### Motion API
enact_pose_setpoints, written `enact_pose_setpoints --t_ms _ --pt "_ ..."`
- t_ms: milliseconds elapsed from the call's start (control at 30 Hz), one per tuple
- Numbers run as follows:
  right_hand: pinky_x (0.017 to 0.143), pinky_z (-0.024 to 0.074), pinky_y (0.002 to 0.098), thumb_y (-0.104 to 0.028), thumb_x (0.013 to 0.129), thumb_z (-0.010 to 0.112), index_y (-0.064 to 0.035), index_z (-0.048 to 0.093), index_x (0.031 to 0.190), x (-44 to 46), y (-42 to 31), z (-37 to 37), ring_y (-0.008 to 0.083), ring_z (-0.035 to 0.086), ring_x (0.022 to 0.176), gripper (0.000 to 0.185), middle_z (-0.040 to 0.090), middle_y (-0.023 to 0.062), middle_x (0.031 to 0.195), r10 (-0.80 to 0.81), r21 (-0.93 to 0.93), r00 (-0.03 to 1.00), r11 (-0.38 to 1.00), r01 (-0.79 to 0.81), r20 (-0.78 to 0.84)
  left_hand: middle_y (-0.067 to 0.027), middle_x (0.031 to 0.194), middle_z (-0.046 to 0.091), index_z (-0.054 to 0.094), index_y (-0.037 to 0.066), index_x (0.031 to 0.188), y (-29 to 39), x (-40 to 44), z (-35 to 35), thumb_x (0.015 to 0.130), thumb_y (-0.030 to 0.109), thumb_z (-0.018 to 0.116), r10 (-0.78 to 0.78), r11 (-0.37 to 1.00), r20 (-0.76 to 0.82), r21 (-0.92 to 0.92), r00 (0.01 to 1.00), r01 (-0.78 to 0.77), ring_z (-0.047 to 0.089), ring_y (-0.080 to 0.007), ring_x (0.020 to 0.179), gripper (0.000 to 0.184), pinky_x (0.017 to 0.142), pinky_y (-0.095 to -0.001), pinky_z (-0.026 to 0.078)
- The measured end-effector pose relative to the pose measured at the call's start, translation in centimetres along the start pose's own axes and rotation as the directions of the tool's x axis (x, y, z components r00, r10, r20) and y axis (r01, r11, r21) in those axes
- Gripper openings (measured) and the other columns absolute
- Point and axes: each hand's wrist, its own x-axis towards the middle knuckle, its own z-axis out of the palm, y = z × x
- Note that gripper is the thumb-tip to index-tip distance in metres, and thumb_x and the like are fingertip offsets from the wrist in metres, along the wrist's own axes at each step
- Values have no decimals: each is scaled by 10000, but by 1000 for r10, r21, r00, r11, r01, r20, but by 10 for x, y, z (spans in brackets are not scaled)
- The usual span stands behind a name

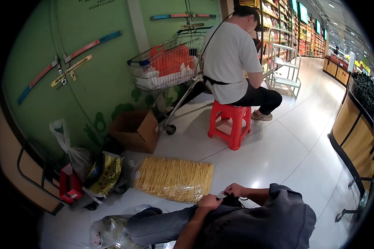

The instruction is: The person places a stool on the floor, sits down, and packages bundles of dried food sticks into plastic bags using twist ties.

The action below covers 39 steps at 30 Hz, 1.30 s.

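My left hand (210, 202) rests near my lap with its fingers curled. Close beside it, my right hand (234, 190) has its fingers pinched together. Between the two hands shows a small whitish piece (221, 194), too small to name, which the right fingertips seem to grip. Black strands or cords (236, 202) lie just under the hands, against my dark clothing. On the floor in front of them is a wide clear bag of long yellow sticks (174, 178), which look like dried bean curd sticks. Neither hand touches that bag.
A person (230, 58) sits on a red stool (232, 124), back to me. Near the green doors stand a shopping cart (164, 66) and a cardboard box (135, 130). Bags (106, 172) and a red box (70, 184) sit at left; a plastic bag (108, 230) lies by my leg.
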Motion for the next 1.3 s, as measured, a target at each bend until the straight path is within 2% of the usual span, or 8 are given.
enact_pose_setpoints --t_ms 100,333,433,533,600,800,1067,1300 --pt "622 464 302 -520 822 657 -42 729 812 -3 -56 2 126 565 639 484 637 27 662 206 -270 916 956 -113 345 -169 1139 666 703 106 1112 0 -4 -3 837 553 570 -1 1000 -5 -8 1000 1 613 -360 1098 541 959 -448 474" --pt "566 450 322 -494 797 688 -64 742 817 25 -48 7 125 541 581 435 631 21 657 166 -420 876 906 46 453 -178 1103 673 699 103 1098 -3 -7 -5 814 553 597 -19 999 1 -45 1000 19 622 -364 1068 542 927 -438 484" --pt "533 445 322 -427 788 714 -76 742 834 26 -57 6 122 538 562 356 617 8 650 354 -361 814 912 -193 460 -179 1095 676 705 98 1087 -3 -8 -4 810 561 596 -12 999 -2 -41 1000 12 623 -365 1065 550 925 -437 485" --pt "590 481 393 -403 763 705 -27 709 925 26 -61 7 215 613 710 409 662 118 808 229 -467 782 880 88 580 -176 1127 670 709 87 1095 -5 -5 -1 797 601 588 -8 999 8 -39 1000 8 604 -375 1112 606 961 -461 467" --pt "541 471 381 -307 760 704 5 693 930 30 -57 11 212 595 683 355 638 105 819 400 -383 767 898 -217 502 -172 1132 670 711 93 1096 -5 -5 -2 800 601 586 -21 999 21 -49 1000 22 600 -369 1122 601 967 -463 463" --pt "565 483 396 -300 786 675 -5 664 960 4 -107 10 252 582 681 341 624 112 839 504 -330 759 859 -391 412 -168 1141 668 706 106 1114 -3 -11 -6 805 593 588 -21 999 6 -50 1000 21 598 -362 1130 589 976 -461 460" --pt "630 527 481 -345 767 643 28 689 977 32 -72 26 320 636 758 431 660 196 915 407 -556 851 813 -172 331 -147 1191 647 676 162 1177 -5 -15 -6 829 564 573 19 998 8 -68 1000 -18 579 -363 1161 542 989 -482 456" --pt "625 551 475 -249 698 636 35 716 911 18 -86 22 355 688 768 364 687 226 895 444 -640 880 729 -243 171 -153 1199 632 683 161 1167 -1 -19 -8 843 556 555 38 999 -3 -15 999 -38 578 -355 1151 526 980 -462 463"
